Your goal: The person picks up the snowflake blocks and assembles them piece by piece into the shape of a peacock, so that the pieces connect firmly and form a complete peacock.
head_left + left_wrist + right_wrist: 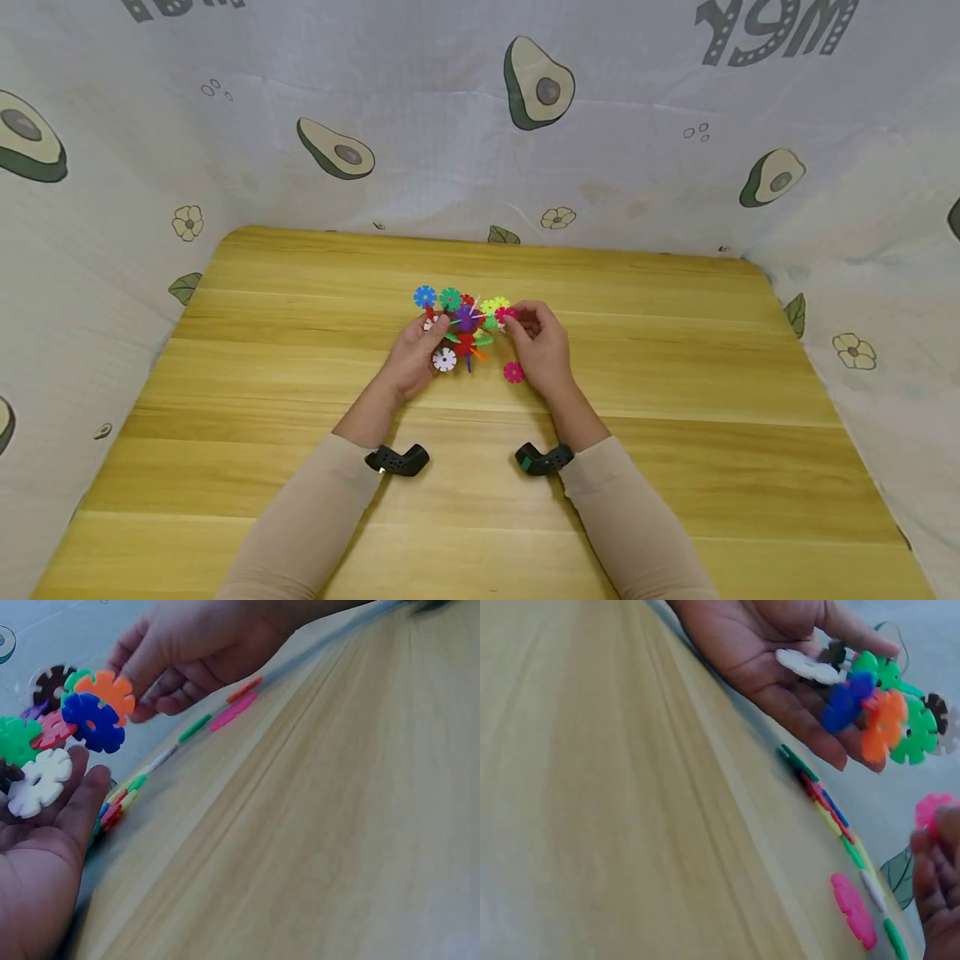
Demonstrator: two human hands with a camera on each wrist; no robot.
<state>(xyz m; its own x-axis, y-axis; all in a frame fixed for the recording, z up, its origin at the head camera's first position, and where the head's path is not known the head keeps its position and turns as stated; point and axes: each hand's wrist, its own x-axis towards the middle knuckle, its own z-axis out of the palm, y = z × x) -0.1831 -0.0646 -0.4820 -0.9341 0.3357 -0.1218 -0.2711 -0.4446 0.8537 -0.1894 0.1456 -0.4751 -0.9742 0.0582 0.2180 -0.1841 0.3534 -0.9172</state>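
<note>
My left hand (pixel 411 354) grips a cluster of interlocked notched plastic discs (pixel 467 318), thumb on the near side and fingers beneath. A white disc (pixel 39 784) of the cluster lies over the fingers in the left wrist view; blue (pixel 94 724) and orange discs (pixel 109 694) stick out beyond it. To the right of the cluster, my right hand (pixel 546 350) pinches a pink disc (pixel 934 812) between thumb and fingertips. The discs at the cluster's core are partly hidden by one another.
Flat on the wooden table (pixel 675 375) near my right hand is a loose pink disc (pixel 513 372). More loose discs, blue (pixel 425 297), green (pixel 450 298) and yellow (pixel 497 306) among them, lie behind the cluster. A patterned cloth (pixel 450 100) hangs around the table's far side.
</note>
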